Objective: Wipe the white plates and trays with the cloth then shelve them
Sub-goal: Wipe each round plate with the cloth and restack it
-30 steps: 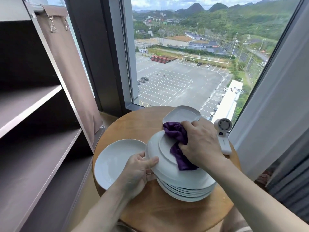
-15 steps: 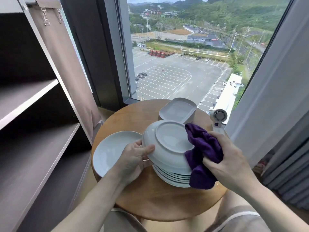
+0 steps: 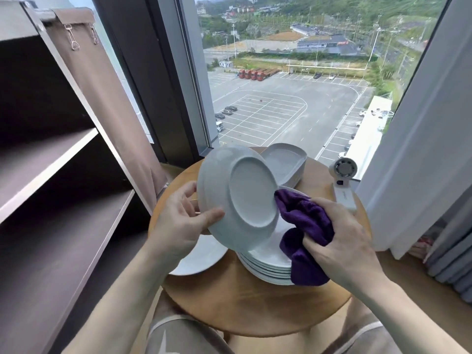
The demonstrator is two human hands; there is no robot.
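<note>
Right hand: fingers curled round bunched purple cloth; soft, limp, light. Plate stack sits under those fingers. Left hand pinches tilted plate at rim, thumb on underside, fingers behind. Glazed, stiff, probably slippery, breakable: grip rim firmly. Trays beyond fingertips.

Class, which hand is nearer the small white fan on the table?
Right. The right hand, gripping the purple cloth, is just in front of the fan; the left hand holds the tilted plate beyond the stack.
</note>
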